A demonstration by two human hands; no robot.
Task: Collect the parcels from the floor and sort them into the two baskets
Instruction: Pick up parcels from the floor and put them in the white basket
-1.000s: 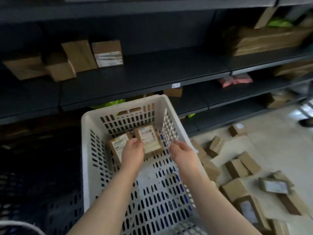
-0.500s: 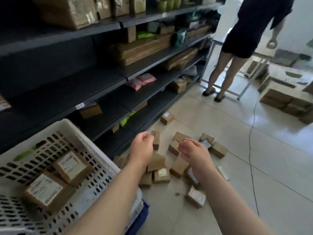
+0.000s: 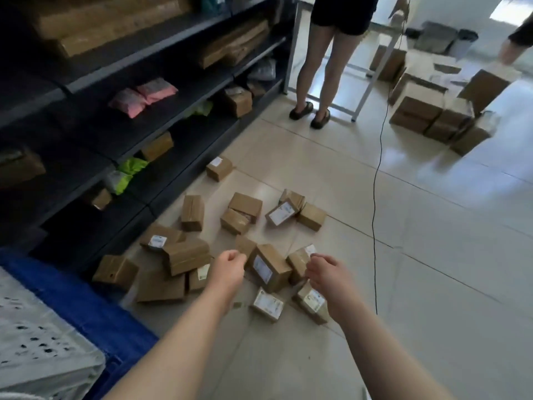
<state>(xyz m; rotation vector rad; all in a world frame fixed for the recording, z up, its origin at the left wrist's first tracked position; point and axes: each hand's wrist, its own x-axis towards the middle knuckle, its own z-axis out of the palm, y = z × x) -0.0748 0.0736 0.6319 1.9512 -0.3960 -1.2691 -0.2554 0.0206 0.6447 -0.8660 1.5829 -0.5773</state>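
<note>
Several small brown cardboard parcels (image 3: 271, 267) lie scattered on the tiled floor beside the dark shelving. My left hand (image 3: 227, 268) hovers above the pile with its fingers curled and nothing in it. My right hand (image 3: 327, 274) hangs a little to the right, also loosely curled and empty, over a labelled parcel (image 3: 311, 303). The white perforated basket (image 3: 43, 342) shows at the lower left corner. The blue basket (image 3: 86, 307) sits under and behind it.
Dark shelving (image 3: 173, 157) with boxes and pink and green bags runs along the left. A person (image 3: 326, 67) stands by a white table frame ahead. A black cable (image 3: 375, 197) crosses the floor. Bigger cartons (image 3: 432, 114) are stacked at the far right.
My view has swung from the white basket to the floor pile. Both hands left the two parcels in the basket and moved out over the scattered parcels, empty.
</note>
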